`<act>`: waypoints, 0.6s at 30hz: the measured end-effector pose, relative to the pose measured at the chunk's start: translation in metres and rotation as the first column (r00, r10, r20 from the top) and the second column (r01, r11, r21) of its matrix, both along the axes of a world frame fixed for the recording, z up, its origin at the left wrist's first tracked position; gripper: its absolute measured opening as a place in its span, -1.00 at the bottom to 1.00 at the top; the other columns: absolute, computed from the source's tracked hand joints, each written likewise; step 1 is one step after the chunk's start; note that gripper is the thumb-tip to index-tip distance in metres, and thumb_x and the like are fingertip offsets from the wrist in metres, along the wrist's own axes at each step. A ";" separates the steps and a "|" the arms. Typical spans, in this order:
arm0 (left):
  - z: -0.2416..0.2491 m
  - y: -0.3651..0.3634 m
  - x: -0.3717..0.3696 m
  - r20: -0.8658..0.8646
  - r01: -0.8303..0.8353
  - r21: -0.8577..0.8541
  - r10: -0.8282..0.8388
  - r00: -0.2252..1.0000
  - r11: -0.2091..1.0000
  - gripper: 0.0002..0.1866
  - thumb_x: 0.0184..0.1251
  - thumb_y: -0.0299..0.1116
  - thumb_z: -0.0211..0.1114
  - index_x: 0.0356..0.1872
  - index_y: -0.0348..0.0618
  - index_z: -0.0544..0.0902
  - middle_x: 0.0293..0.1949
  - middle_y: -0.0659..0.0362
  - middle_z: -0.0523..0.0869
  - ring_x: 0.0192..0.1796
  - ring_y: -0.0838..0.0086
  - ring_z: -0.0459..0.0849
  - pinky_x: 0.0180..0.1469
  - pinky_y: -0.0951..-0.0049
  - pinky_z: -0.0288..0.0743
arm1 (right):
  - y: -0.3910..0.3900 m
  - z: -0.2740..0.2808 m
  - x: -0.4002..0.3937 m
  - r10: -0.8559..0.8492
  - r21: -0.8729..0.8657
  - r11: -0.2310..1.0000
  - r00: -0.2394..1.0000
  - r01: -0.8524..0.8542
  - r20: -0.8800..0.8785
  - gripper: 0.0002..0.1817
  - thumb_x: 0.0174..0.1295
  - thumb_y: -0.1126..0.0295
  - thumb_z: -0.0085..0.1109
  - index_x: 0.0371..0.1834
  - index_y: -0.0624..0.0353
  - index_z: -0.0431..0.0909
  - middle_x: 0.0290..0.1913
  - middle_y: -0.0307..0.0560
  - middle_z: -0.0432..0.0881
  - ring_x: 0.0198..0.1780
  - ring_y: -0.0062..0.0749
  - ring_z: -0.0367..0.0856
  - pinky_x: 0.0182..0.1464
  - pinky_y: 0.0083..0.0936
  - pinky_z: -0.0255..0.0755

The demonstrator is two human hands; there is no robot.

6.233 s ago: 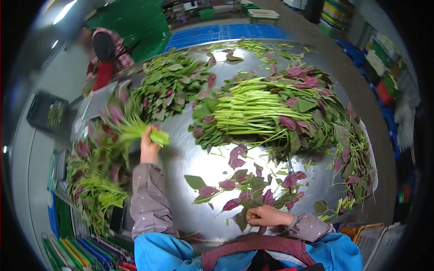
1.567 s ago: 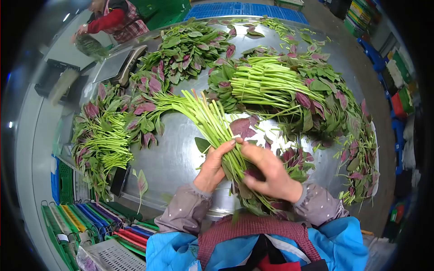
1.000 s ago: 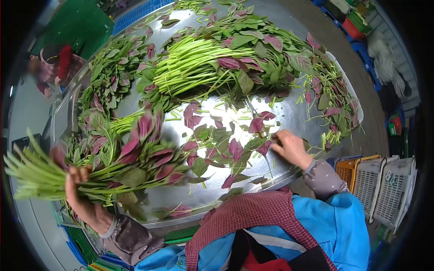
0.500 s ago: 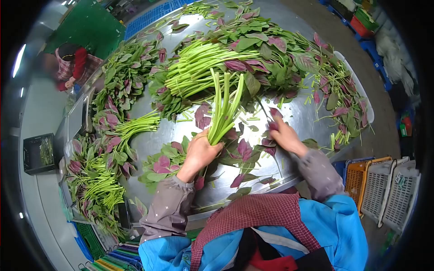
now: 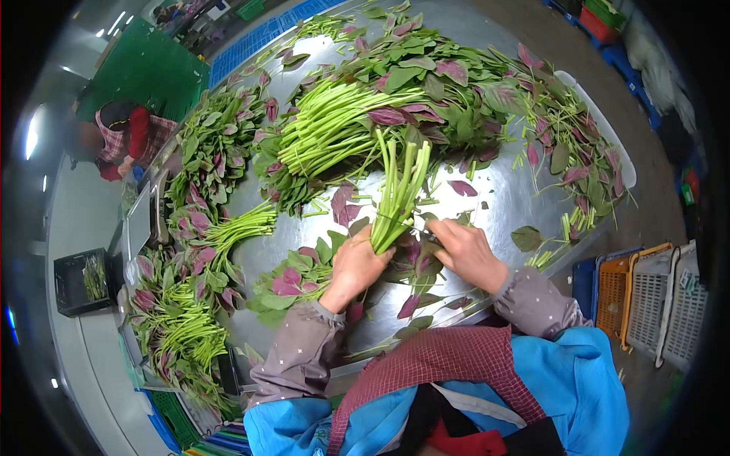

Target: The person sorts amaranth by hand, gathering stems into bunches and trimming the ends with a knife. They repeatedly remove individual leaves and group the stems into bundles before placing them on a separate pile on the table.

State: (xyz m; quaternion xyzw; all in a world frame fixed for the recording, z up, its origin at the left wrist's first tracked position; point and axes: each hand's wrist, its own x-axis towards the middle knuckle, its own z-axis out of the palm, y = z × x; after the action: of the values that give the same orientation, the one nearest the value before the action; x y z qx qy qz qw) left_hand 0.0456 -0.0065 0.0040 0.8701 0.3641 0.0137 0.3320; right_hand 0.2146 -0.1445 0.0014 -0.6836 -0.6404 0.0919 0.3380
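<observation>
My left hand [image 5: 356, 262] is closed around the lower part of a bunch of amaranth stems [image 5: 397, 186], whose pale green cut ends point up and away from me. Close against the right side of that bunch, my right hand [image 5: 465, 249] has its fingers pinched together. Something thin and dark shows between those fingertips and the stems, too small to name. Below the hands lie loose purple and green leaves [image 5: 409, 305]. A leafy bunch [image 5: 287, 285] rests beside my left wrist.
A large heap of amaranth stems [image 5: 334, 121] covers the far middle of the metal table [image 5: 258, 245]. More bunches [image 5: 182, 323] line the left side, trimmings [image 5: 582, 163] the right. Plastic baskets [image 5: 646, 296] stand at right. A co-worker [image 5: 133, 137] is at far left.
My right hand has moved left to the stems; the purple leaf it had is no longer visible in its fingers. A purple leaf now lies on the table beyond it. The view has shifted slightly.
</observation>
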 end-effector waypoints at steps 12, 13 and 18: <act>0.037 0.008 -0.022 0.247 -0.012 0.205 -0.040 0.968 0.979 -0.59 0.04 -0.41 0.25 -0.01 -0.14 0.48 -0.20 0.00 0.61 -0.21 0.08 0.60 -0.17 0.22 0.46 | -0.063 -0.041 0.049 -0.308 -0.454 0.841 0.950 0.293 0.043 -0.53 -0.06 0.44 0.18 -0.03 0.16 0.30 -0.45 0.13 0.56 -0.39 0.07 0.54 -0.39 -0.13 0.37; 0.043 0.011 -0.020 0.250 -0.015 0.214 -0.040 0.967 0.977 -0.59 0.04 -0.41 0.25 -0.01 -0.14 0.48 -0.20 0.00 0.61 -0.21 0.08 0.60 -0.17 0.22 0.46 | -0.056 -0.033 0.052 -0.329 -0.569 0.767 0.943 0.296 0.048 -0.48 -0.08 0.42 0.21 0.02 0.18 0.29 -0.34 0.16 0.56 -0.29 0.05 0.55 -0.32 -0.15 0.38; 0.110 0.023 -0.015 0.361 -0.098 -0.150 0.146 0.921 0.984 -0.66 0.17 -0.42 0.17 -0.01 -0.22 0.48 -0.12 0.10 0.62 -0.12 0.42 0.57 -0.06 0.45 0.42 | -0.022 0.000 0.018 0.016 -0.187 0.982 1.000 -0.019 -0.017 -0.14 -0.15 0.22 0.36 0.20 0.39 0.13 0.21 0.24 0.22 0.23 0.11 0.20 0.16 -0.18 0.16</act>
State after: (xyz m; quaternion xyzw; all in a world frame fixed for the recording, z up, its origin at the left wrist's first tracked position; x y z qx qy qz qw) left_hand 0.0305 0.0166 0.1135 0.8041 0.3486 0.1746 0.4489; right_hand 0.2321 -0.1667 0.0017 -0.7057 -0.6324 0.1600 0.2766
